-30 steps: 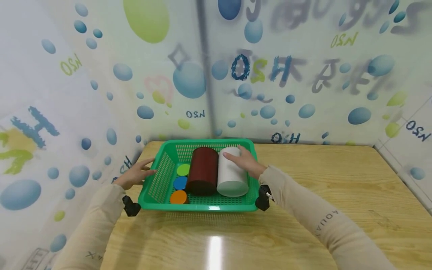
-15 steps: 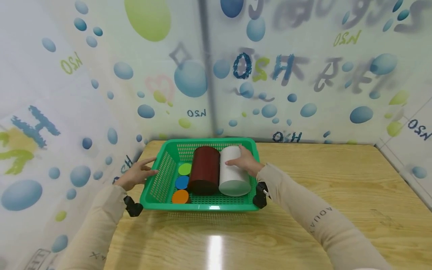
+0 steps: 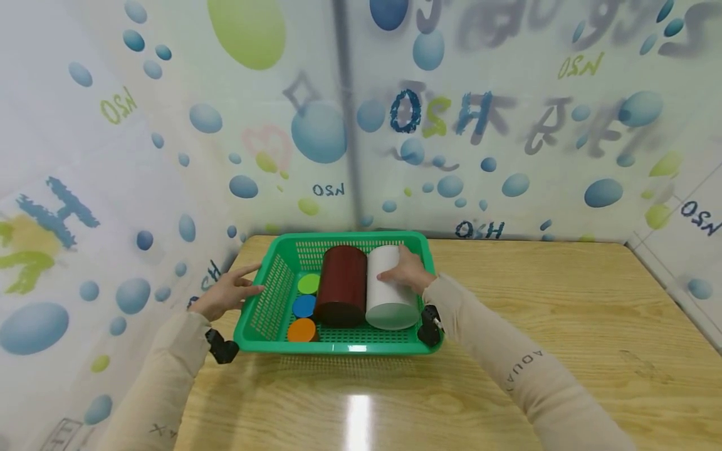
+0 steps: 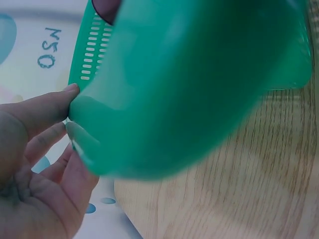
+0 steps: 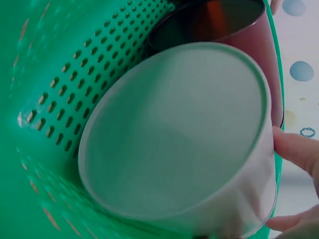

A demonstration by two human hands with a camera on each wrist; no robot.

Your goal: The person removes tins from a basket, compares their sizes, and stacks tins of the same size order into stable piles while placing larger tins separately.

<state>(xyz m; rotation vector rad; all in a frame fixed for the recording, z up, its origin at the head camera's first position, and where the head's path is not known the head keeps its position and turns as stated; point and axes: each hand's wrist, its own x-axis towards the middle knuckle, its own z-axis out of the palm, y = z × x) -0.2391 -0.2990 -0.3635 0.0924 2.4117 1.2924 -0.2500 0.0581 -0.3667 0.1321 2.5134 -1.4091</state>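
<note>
A white cylinder (image 3: 389, 297) lies on its side in the green plastic basket (image 3: 333, 348), its flat pale end facing me. My right hand (image 3: 410, 270) grips it from the right, thumb across the top and fingers towards the far end. Two fingertips show at the cylinder's side in the right wrist view. Beside it, on the left, lies a dark red cylinder (image 3: 342, 285). My left hand (image 3: 224, 294) touches the basket's left rim with extended fingers; the left wrist view shows its fingertips right at the rim edge.
Along the basket's left inside stand small green (image 3: 308, 284), blue (image 3: 304, 306) and orange (image 3: 302, 329) round pieces. The wooden table (image 3: 553, 319) extends to the right and front. A patterned wall (image 3: 485, 207) rises behind, another at the left.
My right hand has slid slightly back and its thumb has moved down along the white cylinder. The right forearm has shifted left. The left hand stays at the rim.
</note>
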